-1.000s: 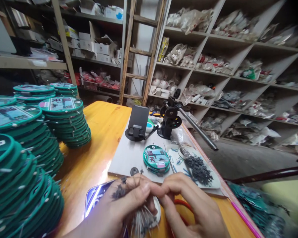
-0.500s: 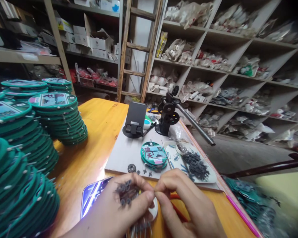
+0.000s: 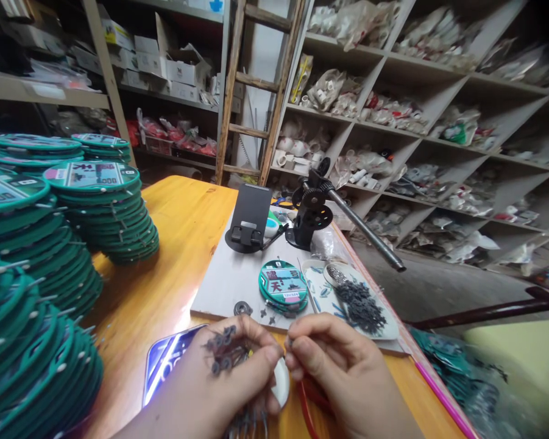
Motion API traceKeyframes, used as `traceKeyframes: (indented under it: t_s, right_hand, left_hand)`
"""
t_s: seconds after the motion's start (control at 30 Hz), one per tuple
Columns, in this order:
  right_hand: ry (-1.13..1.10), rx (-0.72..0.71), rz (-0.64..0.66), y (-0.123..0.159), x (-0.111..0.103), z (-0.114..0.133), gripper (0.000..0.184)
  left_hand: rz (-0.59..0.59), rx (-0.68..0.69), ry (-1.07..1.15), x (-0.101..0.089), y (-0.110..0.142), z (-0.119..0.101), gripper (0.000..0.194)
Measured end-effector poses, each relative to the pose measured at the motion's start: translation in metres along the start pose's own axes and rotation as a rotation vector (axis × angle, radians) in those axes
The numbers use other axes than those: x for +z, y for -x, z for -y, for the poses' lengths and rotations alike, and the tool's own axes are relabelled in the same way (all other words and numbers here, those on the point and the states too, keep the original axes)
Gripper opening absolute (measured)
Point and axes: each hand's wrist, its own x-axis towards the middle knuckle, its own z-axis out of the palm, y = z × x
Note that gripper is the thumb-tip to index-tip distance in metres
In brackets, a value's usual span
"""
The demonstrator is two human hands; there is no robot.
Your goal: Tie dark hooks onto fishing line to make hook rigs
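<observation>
My left hand (image 3: 237, 384) is closed around a cluster of small dark grey pieces (image 3: 222, 350) with thin stems, which stick out above the thumb. Its thumb and index finger are pinched together at the tips. A white disc (image 3: 281, 385) shows beneath those fingertips, and thin strands hang below the hand. Close beside it, my right hand (image 3: 342, 366) pinches something tiny and greyish that I cannot make out. Red curved handles (image 3: 307, 414) lie under the right hand, their tool end hidden. Beyond the hands rests a round green winding board (image 3: 283, 285) with a printed label.
Tall stacks of green winding boards (image 3: 105, 213) stand at left. A lit phone (image 3: 158, 360) lies by my left wrist. On the grey board are a dark ring (image 3: 242, 308), a black stand (image 3: 251, 213), a geared clamp (image 3: 311, 207) and a white tray (image 3: 390, 332) of dark pieces.
My right fingertips have drawn slightly apart from the left ones and tilted upward. More of the white disc and red handles shows. The left hand has shifted slightly left.
</observation>
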Motion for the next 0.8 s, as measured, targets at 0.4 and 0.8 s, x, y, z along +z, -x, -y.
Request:
traceKeyframes:
  t_s: [0.4, 0.8]
  right_hand:
    - [-0.016, -0.044, -0.110, -0.0027, 0.0065, 0.0012, 0.024]
    - [0.084, -0.150, -0.065, 0.0004, 0.0059, 0.0006, 0.028]
  left_hand:
    - [-0.035, -0.078, 0.003, -0.0008, -0.0019, -0.0015, 0.034]
    - [-0.088, -0.023, -0.023, 0.0063, 0.0028, -0.0092, 0.031]
